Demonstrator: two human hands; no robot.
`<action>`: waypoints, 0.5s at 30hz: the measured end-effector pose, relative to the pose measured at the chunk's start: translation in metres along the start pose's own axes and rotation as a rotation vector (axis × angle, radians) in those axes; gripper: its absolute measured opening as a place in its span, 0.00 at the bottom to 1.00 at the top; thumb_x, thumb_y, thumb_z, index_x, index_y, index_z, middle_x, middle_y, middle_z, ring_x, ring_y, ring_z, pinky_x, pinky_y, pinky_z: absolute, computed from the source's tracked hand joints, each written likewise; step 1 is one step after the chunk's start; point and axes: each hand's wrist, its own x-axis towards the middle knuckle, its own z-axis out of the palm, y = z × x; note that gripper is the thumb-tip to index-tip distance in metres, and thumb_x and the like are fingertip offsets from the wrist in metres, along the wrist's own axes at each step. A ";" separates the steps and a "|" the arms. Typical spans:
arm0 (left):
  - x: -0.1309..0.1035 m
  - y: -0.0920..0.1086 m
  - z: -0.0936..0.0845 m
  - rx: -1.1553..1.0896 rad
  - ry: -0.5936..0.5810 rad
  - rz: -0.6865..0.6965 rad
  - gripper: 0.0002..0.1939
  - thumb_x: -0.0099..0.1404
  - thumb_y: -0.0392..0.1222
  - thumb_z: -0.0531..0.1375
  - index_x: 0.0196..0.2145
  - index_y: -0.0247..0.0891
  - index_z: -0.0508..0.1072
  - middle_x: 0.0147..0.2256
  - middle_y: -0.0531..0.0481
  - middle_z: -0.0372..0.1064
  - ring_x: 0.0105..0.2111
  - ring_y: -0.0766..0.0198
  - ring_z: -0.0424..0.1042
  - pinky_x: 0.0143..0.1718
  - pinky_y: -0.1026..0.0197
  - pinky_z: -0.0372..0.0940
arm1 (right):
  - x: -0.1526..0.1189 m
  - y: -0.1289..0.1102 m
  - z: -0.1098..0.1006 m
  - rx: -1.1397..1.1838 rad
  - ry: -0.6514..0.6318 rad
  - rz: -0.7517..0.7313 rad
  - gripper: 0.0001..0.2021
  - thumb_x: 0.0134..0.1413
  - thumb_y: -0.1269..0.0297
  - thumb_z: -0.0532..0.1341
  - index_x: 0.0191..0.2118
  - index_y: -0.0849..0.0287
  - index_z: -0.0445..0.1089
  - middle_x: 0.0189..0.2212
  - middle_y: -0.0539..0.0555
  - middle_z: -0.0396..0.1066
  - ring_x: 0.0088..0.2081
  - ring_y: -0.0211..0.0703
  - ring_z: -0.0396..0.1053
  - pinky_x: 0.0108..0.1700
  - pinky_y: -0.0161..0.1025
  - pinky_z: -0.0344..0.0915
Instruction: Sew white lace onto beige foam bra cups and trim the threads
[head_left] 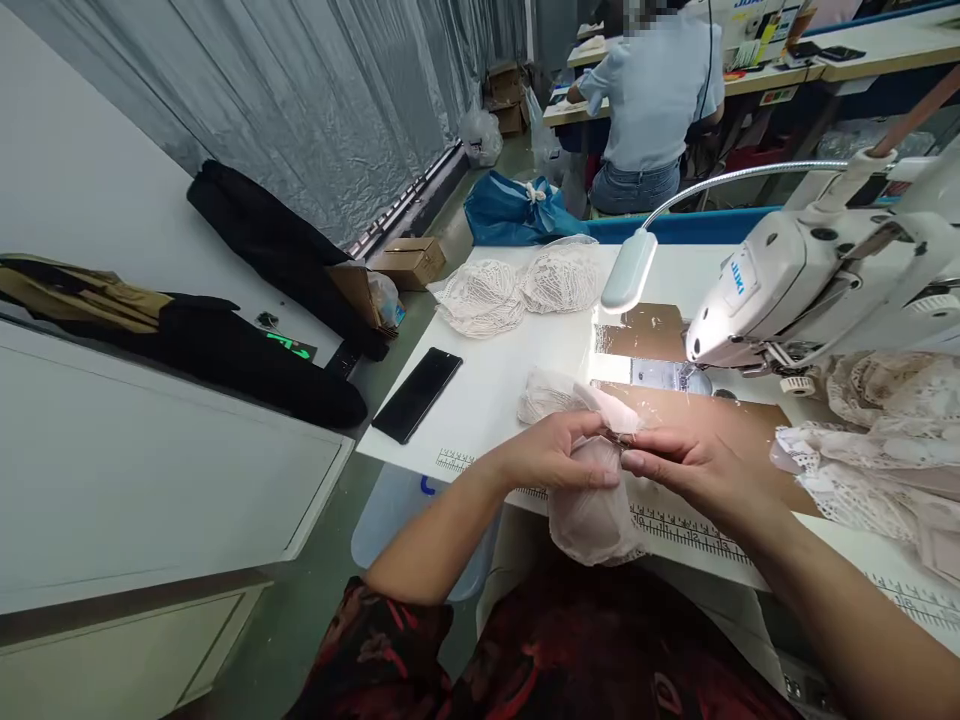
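My left hand [566, 452] is closed round a pale pink padded bra cup [592, 515], thumb on top, at the front edge of the table. The cup hangs partly over that edge, and a sheer lace piece [547, 395] spreads behind it. My right hand [694, 465] meets the left at the fabric, thumb and fingers pinched together. A small dark, shiny bit shows between the fingertips; what it is cannot be made out. Just beyond my hands stands a white sewing machine [810, 285], its needle area lit.
Two stacks of lace cups [480, 295] lie at the back left. A black phone [418, 395] rests near the left edge. Lace pieces [892, 450] are heaped on the right. A lamp [630, 270] hangs over the table. Further back, a person [656, 100] sits at another table.
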 end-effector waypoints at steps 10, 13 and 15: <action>-0.004 -0.001 -0.010 0.054 0.108 -0.075 0.21 0.57 0.47 0.70 0.45 0.36 0.75 0.40 0.47 0.74 0.44 0.58 0.73 0.46 0.58 0.66 | -0.056 0.058 -0.061 -1.114 0.456 -0.076 0.26 0.61 0.45 0.50 0.49 0.56 0.77 0.43 0.63 0.76 0.44 0.67 0.73 0.42 0.62 0.70; 0.002 0.002 0.002 0.056 0.114 -0.027 0.15 0.61 0.49 0.66 0.39 0.34 0.76 0.32 0.50 0.72 0.35 0.64 0.71 0.40 0.61 0.65 | -0.073 0.063 -0.065 -1.037 0.548 -0.134 0.24 0.60 0.46 0.53 0.47 0.58 0.77 0.51 0.66 0.71 0.51 0.69 0.68 0.50 0.65 0.66; 0.011 0.007 0.015 0.082 0.092 0.087 0.13 0.63 0.47 0.64 0.37 0.33 0.76 0.33 0.48 0.73 0.35 0.64 0.71 0.40 0.62 0.65 | -0.073 0.054 -0.049 -0.659 0.482 -0.112 0.21 0.57 0.50 0.61 0.54 0.50 0.71 0.58 0.58 0.67 0.55 0.59 0.68 0.53 0.54 0.68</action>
